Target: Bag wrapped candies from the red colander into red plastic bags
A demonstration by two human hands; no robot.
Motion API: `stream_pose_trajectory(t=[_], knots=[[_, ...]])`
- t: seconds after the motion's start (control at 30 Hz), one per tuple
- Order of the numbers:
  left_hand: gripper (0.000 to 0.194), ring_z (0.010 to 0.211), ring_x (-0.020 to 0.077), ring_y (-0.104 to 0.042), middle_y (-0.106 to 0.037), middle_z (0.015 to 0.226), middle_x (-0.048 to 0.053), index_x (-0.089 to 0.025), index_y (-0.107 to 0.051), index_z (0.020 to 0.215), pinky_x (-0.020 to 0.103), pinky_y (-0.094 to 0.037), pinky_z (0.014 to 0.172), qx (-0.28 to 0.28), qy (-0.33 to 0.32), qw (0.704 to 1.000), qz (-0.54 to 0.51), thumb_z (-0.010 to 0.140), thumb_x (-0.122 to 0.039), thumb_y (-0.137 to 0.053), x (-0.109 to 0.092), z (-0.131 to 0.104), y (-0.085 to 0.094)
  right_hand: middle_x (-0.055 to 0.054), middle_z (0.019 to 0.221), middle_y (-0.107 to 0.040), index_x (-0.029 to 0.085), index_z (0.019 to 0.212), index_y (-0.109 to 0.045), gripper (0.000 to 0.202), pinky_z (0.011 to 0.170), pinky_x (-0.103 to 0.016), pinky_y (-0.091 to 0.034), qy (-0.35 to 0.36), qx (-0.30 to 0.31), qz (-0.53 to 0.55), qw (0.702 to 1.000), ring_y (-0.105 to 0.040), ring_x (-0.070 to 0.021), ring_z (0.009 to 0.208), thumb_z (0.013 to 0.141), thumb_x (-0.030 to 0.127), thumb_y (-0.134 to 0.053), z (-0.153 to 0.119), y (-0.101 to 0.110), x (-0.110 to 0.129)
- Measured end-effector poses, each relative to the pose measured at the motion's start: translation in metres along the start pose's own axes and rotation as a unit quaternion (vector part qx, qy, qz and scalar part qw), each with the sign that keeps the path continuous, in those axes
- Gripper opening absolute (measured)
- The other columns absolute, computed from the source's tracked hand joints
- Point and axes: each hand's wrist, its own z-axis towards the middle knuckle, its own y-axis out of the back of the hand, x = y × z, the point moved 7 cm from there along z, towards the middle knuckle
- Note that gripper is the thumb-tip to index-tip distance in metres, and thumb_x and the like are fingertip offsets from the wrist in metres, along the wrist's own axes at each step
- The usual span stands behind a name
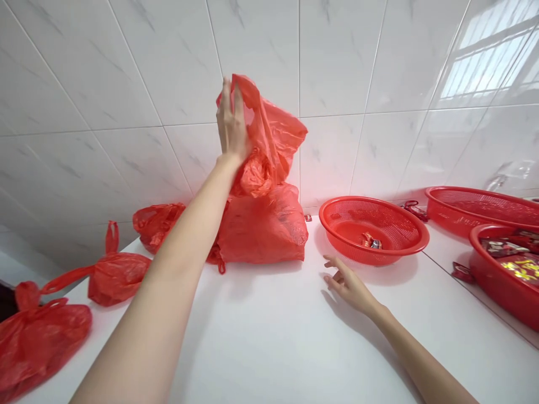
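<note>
My left hand [231, 126] is raised near the wall, its fingers stretched upward against the side of a crumpled red plastic bag [278, 134]. The thumb is hidden. That bag's loose top stands up above a large, full red plastic bag [265, 227], and I cannot tell whether the two are separate. My right hand [347, 285] hovers low over the white tabletop [269, 336], fingers apart and holding nothing. Just beyond it sits a red plastic basket [374, 230] with a few small wrapped sweets [371, 241] inside.
Tied red bags [113, 275] line the left side, another [42, 342] nearest me. At right are a second red basket [484, 210] and one filled with wrapped items [505, 275]. A dark red wrapped piece [463, 272] lies beside it. Behind everything rises a tiled wall [332, 56].
</note>
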Motion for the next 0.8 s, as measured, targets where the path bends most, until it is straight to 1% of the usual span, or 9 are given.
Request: stream_pose_trajectory(t=[0.07,0.17,0.27,0.4,0.5,0.57,0.63,0.7,0.8], knots=[[0.073,0.158,0.0303,-0.009,-0.02,0.17,0.005,-0.025,-0.029,0.156,0.059,-0.014,0.127,0.019,0.006,1.0,0.02,0.094,-0.045,-0.061,0.011,-0.003,-0.001,-0.015,0.124,-0.065,0.021,0.137,-0.043,0.047,0.073,-0.039,-0.055,0.002,0.001,-0.013,1.0,-0.067,-0.0177,0.07,0.095,0.043,-0.047,-0.001,0.0,0.001],[0.072,0.155,0.0349,-0.022,-0.021,0.169,0.013,-0.018,-0.044,0.148,0.054,-0.028,0.124,0.14,0.027,0.988,0.057,0.084,-0.036,-0.071,0.03,-0.022,-0.019,-0.014,0.127,-0.065,0.023,0.133,-0.047,0.042,0.07,-0.039,-0.055,0.005,0.003,-0.031,0.999,-0.065,-0.0168,0.067,0.095,0.041,-0.047,-0.002,-0.001,0.004],[0.058,0.149,0.0351,-0.036,-0.036,0.162,0.017,-0.015,-0.057,0.137,0.05,-0.034,0.122,0.18,0.025,0.979,0.092,0.082,-0.028,-0.069,0.039,-0.047,-0.021,-0.013,0.127,-0.065,0.023,0.128,-0.051,0.038,0.07,-0.038,-0.055,0.012,0.002,-0.039,0.999,-0.065,-0.0165,0.065,0.094,0.04,-0.047,-0.003,-0.001,0.007],[0.035,0.135,0.0317,-0.053,-0.051,0.148,0.014,-0.017,-0.072,0.113,0.045,-0.042,0.116,0.159,0.008,0.982,0.101,0.086,-0.037,-0.063,0.028,-0.081,-0.006,-0.013,0.124,-0.067,0.023,0.122,-0.055,0.034,0.069,-0.038,-0.056,0.026,0.002,-0.04,0.999,-0.065,-0.0171,0.065,0.093,0.038,-0.046,-0.003,-0.003,0.01],[0.053,0.135,0.0351,-0.053,-0.038,0.159,0.014,-0.018,-0.072,0.119,0.049,-0.043,0.115,0.259,-0.014,0.959,0.111,0.076,-0.05,-0.075,0.013,-0.112,-0.017,-0.012,0.126,-0.067,0.024,0.121,-0.055,0.032,0.069,-0.038,-0.056,0.037,0.002,-0.037,0.999,-0.067,-0.0176,0.068,0.093,0.036,-0.046,-0.002,-0.005,0.014],[0.062,0.141,0.0392,-0.045,-0.03,0.164,0.014,-0.019,-0.07,0.123,0.054,-0.036,0.118,0.308,-0.016,0.944,0.117,0.07,-0.048,-0.081,0.005,-0.128,-0.028,-0.012,0.127,-0.066,0.024,0.123,-0.055,0.033,0.071,-0.038,-0.057,0.047,-0.001,-0.032,0.998,-0.068,-0.0173,0.069,0.094,0.037,-0.045,-0.002,-0.007,0.018],[0.044,0.143,0.0406,-0.041,-0.036,0.161,0.014,-0.019,-0.074,0.111,0.056,-0.03,0.12,0.31,0.012,0.947,0.081,0.072,-0.038,-0.079,0.001,-0.136,-0.035,-0.012,0.127,-0.066,0.024,0.124,-0.054,0.034,0.071,-0.038,-0.057,0.053,-0.007,-0.023,0.998,-0.067,-0.0167,0.069,0.094,0.037,-0.045,-0.002,-0.008,0.022],[0.016,0.134,0.0375,-0.052,-0.057,0.144,0.012,-0.019,-0.073,0.088,0.055,-0.035,0.117,0.284,0.061,0.957,0.012,0.076,-0.03,-0.071,0.001,-0.134,-0.037,-0.011,0.125,-0.067,0.025,0.123,-0.055,0.034,0.071,-0.037,-0.058,0.057,-0.012,-0.014,0.998,-0.066,-0.0163,0.068,0.093,0.036,-0.046,-0.003,-0.008,0.025],[0.02,0.101,0.0268,-0.068,-0.072,0.096,0.008,-0.019,-0.057,0.067,0.045,-0.052,0.098,0.229,0.144,0.957,-0.1,0.084,-0.028,-0.053,0.003,-0.123,-0.03,-0.011,0.125,-0.067,0.025,0.121,-0.056,0.032,0.073,-0.039,-0.058,0.054,-0.016,0.001,0.998,-0.068,-0.0172,0.071,0.092,0.036,-0.047,-0.004,-0.007,0.029]])
